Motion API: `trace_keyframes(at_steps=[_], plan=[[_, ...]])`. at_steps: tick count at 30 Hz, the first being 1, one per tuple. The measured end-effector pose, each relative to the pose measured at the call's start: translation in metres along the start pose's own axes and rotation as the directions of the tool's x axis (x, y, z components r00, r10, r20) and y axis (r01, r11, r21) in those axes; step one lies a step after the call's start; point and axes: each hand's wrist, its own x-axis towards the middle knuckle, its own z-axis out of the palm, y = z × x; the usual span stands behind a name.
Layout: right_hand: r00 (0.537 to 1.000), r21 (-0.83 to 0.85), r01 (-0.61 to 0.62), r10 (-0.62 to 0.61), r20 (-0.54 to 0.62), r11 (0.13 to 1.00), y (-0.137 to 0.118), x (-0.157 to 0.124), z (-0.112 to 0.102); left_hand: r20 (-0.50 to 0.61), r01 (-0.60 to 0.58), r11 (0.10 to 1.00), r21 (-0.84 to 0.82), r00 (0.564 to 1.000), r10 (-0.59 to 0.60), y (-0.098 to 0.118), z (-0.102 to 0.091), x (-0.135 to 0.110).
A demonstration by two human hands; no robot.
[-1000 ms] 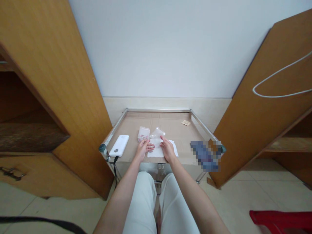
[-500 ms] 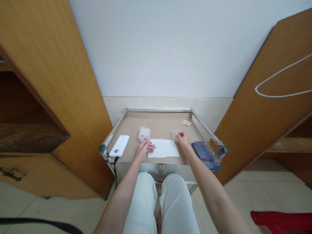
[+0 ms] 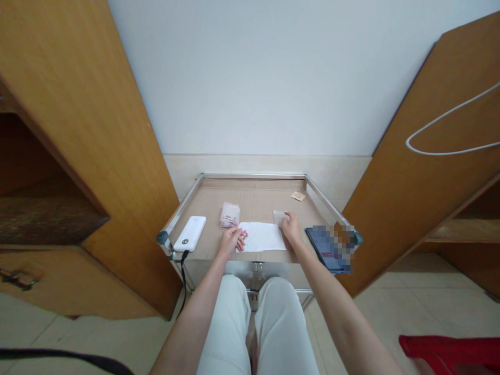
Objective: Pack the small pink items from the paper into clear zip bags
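# Working on a white sheet [image 3: 261,237] at a low worktop [image 3: 253,176]

The low worktop is a metal-framed trolley covered with cardboard, and it is standing against a white wall [image 3: 242,78] between two open wooden wardrobe doors [image 3: 97,166]. Pale floor tiles [image 3: 441,291] are spreading below it, a red object [image 3: 441,354] is showing in the lower right corner, and a white wire loop [image 3: 449,140] is hanging on the right door.

The white sheet is looking like a soft paper towel, lying flat with light wrinkles. It is resting in the middle of the worktop, near the front edge. Its long axis is running from left to right, almost parallel to that edge.

A small translucent square [image 3: 278,217] is lying just beyond the sheet's right end. The right hand [image 3: 292,229] is keeping its grip closed on the edge of this square. The left hand [image 3: 231,241] is resting at the sheet's left end with its fingers curled together, but it is not possible to tell whether this grip is holding something.

Nearby, a plastic packet with pink contents [image 3: 229,214] is lying just behind the left hand, and a white power bank [image 3: 189,234] is lying further left. A blurred dark blue object [image 3: 326,249] is lying at the right.
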Motion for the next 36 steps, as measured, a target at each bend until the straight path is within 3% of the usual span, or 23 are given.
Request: trace_keyframes(at_steps=[3, 7, 19, 23, 28, 31, 33, 36], plan=[[0.990, -0.074, 0.090, -0.081, 0.117, 0.993, -0.003, -0.004, 0.000, -0.017, -0.015, 1.000, 0.013, 1.000, 0.015, -0.001, 0.000, 0.000], [0.977, -0.231, 0.120, -0.073, 0.203, 0.966, 0.000, -0.007, -0.002, -0.013, -0.015, 1.000, 0.018, 1.000, 0.015, -0.001, 0.000, 0.000], [0.983, -0.232, 0.120, -0.083, 0.162, 0.965, 0.006, -0.007, -0.005, -0.036, -0.005, 1.000, -0.001, 0.999, 0.004, 0.003, 0.001, -0.002], [0.992, -0.083, 0.106, -0.100, 0.072, 0.991, -0.002, -0.007, -0.006, -0.042, -0.004, 1.000, -0.027, 0.999, 0.002, 0.003, 0.000, -0.001], [0.996, 0.291, 0.087, -0.073, -0.058, 0.953, -0.029, -0.017, 0.003, -0.047, -0.015, 0.997, -0.075, 0.999, 0.012, 0.002, -0.002, 0.001], [0.993, 0.522, -0.106, 0.117, 0.013, 0.846, -0.043, -0.028, 0.015, -0.051, -0.013, 0.996, -0.084, 0.999, 0.008, 0.002, -0.002, 0.002], [0.964, 0.629, -0.249, 0.249, 0.090, 0.737, -0.048, -0.034, 0.022, -0.052, -0.010, 0.997, -0.078, 0.999, 0.006, 0.001, -0.001, 0.002], [0.932, 0.715, -0.342, 0.320, 0.173, 0.610, -0.050, -0.041, 0.027, -0.065, 0.007, 0.999, -0.040, 0.998, -0.010, 0.000, -0.002, 0.004]])
